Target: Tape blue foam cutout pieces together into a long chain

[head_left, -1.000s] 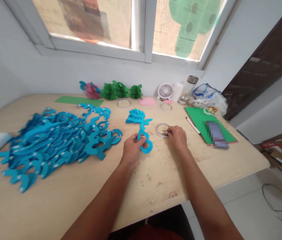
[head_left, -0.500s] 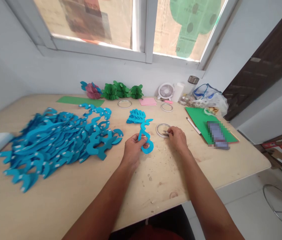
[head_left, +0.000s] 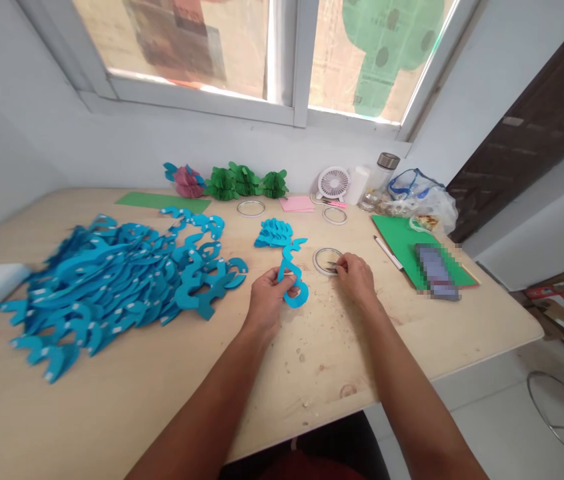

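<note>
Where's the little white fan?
In the head view, the white fan stands at the table's back, right of the green paper puffs, behind the pink scissors.

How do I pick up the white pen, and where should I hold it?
I'd put the grip at the middle of the pen, coming straight down from above. It is long and thin and lies flat on the table, so pinch its two long sides. Its nearer end lies close to the green paper, so try not to catch that edge.
</note>
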The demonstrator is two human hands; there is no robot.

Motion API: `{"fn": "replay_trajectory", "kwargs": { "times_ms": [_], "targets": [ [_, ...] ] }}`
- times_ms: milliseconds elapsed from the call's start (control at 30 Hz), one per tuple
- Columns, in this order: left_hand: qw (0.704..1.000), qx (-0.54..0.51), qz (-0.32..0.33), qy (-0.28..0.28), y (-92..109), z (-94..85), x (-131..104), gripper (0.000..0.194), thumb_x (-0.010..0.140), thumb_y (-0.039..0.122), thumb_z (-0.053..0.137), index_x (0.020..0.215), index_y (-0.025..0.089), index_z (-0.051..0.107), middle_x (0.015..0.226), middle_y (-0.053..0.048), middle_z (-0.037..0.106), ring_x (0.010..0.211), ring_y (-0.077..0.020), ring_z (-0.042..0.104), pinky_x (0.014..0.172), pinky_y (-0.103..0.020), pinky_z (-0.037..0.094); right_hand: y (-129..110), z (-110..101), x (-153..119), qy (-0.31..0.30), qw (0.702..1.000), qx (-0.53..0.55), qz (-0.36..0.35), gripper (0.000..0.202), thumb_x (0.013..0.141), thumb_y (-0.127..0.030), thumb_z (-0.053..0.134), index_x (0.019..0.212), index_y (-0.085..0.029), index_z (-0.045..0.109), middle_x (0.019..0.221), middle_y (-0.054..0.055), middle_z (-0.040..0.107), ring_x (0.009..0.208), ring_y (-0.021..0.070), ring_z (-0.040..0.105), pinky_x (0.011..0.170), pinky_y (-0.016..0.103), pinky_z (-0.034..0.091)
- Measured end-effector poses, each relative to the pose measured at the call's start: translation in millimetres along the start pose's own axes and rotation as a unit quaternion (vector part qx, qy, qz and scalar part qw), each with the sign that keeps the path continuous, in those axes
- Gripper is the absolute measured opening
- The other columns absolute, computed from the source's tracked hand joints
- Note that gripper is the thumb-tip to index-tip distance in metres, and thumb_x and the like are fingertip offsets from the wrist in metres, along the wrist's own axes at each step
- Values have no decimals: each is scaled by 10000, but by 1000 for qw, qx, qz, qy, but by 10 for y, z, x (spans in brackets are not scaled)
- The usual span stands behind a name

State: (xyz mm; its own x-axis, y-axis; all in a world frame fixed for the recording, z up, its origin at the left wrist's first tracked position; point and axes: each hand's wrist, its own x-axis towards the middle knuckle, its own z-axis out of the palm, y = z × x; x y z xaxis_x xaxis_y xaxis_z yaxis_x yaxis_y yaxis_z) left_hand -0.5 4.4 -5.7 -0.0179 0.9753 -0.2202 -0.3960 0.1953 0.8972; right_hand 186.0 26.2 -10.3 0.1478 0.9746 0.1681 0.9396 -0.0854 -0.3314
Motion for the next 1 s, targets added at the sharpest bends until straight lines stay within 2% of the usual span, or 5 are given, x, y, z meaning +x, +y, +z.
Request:
{"fn": "replay_trajectory", "kwargs": {
  "times_ms": [333,567,667,800,1000],
  "targets": [
    [1000,-6,-3,6,23,19,-22,272,521,274,715,720,129,598,572,23,537,484,-82,480,482,-215,359,3,-12,10,-9,1000,-10,15,101,831,-196,455,804,-198,552,862,59,620,881,195,515,734,292,316],
    [1000,-2,5,-9,-4,-3,-9,273,536,285,715,730,134,598,538,32,530,473,-82,466,493,-220,357,57,18,33,32,989,138,36,110,794,-236,456,757,-194,551,794,33,617,773,171,535,698,279,358],
    [1000,-7,10,-6,10,7,-21,251,554,274,697,735,131,597,538,31,534,467,-79,463,493,-220,363,17,10,30,41,954,295,15,127,757,-291,487,738,-180,545,713,7,581,678,147,528,657,264,387],
    [1000,6,24,19,34,32,-35,294,547,243,688,804,126,607,602,15,576,480,-81,488,498,-220,388,-131,-53,-28,-52,884,463,-25,170,704,-336,569,720,-174,524,644,-17,529,604,123,491,589,244,385],
    [995,65,54,48,26,50,-38,355,544,211,668,888,130,630,583,29,566,457,-76,458,456,-206,374,-345,-184,-167,-161,824,539,-71,159,710,-327,607,739,-182,549,703,-2,561,649,118,496,597,240,395]
  ]
}}
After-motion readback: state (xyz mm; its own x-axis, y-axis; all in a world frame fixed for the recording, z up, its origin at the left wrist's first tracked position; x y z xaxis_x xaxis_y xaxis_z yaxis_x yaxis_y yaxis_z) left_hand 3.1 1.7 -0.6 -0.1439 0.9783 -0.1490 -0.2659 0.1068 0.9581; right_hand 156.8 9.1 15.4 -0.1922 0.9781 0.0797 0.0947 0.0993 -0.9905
